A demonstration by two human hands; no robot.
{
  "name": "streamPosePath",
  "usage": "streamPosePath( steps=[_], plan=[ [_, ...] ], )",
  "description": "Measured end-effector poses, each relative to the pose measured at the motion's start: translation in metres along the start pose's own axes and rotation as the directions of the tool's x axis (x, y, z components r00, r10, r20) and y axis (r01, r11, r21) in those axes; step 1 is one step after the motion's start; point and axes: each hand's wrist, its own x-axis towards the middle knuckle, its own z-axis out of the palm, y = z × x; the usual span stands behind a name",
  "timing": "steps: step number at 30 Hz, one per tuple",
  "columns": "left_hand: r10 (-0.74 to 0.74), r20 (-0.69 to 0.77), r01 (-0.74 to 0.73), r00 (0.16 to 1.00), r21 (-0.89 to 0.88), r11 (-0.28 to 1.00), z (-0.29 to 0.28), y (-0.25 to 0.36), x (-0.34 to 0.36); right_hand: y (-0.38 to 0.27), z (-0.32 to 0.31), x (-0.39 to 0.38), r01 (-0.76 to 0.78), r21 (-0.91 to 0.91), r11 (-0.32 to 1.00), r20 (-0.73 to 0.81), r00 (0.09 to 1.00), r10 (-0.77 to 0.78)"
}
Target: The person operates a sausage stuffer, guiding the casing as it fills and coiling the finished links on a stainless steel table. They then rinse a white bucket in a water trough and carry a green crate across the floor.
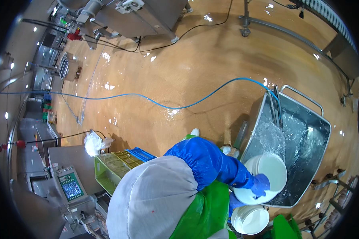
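A white bucket point(273, 175) is tilted over the near end of a metal tub point(325, 137) holding water. My left hand point(261, 185), in a blue glove and blue sleeve, is at the bucket's near side with its fingers bent over the white rim. Lower down, my right hand point(235, 202) is gloved in blue and touches the bucket's underside; its fingers are mostly hidden. Just below stands a second white bucket point(255, 221). A blue hose point(179, 107) crosses the floor and ends in the tub, where the water is churning.
Wet tan floor point(179, 59) stretches ahead. To the left are a green crate point(103, 175), a blue crate point(141, 154), a plastic bag point(93, 143) and a machine with a screen point(71, 186). A green container point(285, 227) sits lower right, near a wheeled rack point(335, 203).
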Motion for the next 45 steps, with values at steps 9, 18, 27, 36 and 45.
streamPosePath(
  steps=[9,18,27,36,45],
  plan=[
    [-0.312,-0.285,0.152,0.906,-0.470,0.869,-0.107,-0.121,-0.153,-0.060,0.142,-0.037,0.055,-0.173,0.983,0.197,0.980,-0.020],
    [-0.933,-0.299,-0.234,0.200,-0.939,0.250,-0.211,-0.320,-0.526,0.059,0.400,-0.159,-0.111,-0.330,0.937,0.767,0.548,0.335],
    [-0.877,-0.251,-0.506,0.410,-0.863,0.010,-0.250,-0.277,-0.604,0.058,0.443,-0.232,-0.075,-0.414,0.907,0.861,0.291,0.417],
    [-0.637,-0.028,0.018,0.770,-0.998,0.067,-0.224,-0.303,-0.304,-0.066,0.313,-0.143,0.109,-0.152,0.982,0.396,0.917,-0.040],
    [-0.308,-0.052,0.221,0.950,-0.586,0.780,-0.100,-0.117,-0.023,-0.129,0.110,-0.082,0.287,-0.057,0.956,0.008,0.958,-0.287]
  ],
)
